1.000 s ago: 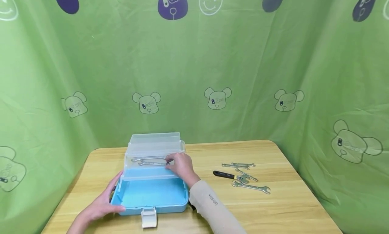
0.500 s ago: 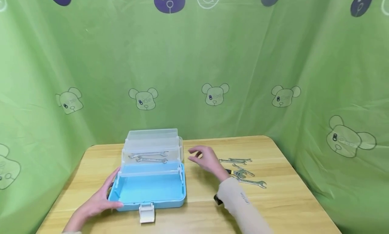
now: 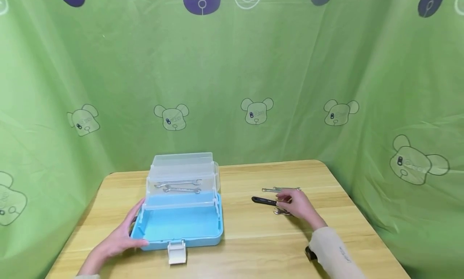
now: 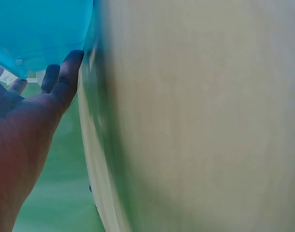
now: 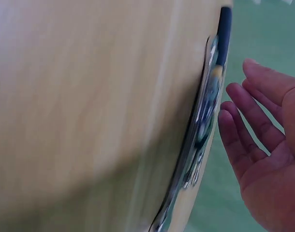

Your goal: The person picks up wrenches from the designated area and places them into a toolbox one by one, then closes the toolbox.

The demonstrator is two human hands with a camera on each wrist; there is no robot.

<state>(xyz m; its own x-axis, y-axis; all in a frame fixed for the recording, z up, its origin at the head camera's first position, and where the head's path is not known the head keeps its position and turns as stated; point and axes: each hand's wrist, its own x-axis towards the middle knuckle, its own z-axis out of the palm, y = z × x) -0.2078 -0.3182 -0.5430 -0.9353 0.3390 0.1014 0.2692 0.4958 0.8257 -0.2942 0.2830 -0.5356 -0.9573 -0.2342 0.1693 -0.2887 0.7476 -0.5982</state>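
Observation:
A light blue toolbox (image 3: 203,242) stands at the left, its lid raised and clear trays (image 3: 183,172) fanned out behind. Two open-ended wrenches (image 3: 182,190) lie in one tray. My left hand (image 3: 121,239) rests against the box's left front corner, thumb on the front edge, fingers extended along the side; in the left wrist view they touch the blue wall (image 4: 41,29). My right hand (image 3: 299,204) hovers over a black-handled adjustable wrench (image 3: 264,201), hiding its head. In the right wrist view its fingers (image 5: 254,116) are spread with nothing between them.
Small silver wrenches (image 3: 288,189) lie just behind the right hand, and an open-ended wrench (image 3: 282,212) sticks out in front of it. A white latch (image 3: 177,253) hangs from the box's front. Green curtains (image 3: 232,69) enclose the wooden table (image 3: 246,251).
My right hand has come away from the wrenches in the tray and moved right to the wrenches on the table. My left hand has stayed at the toolbox.

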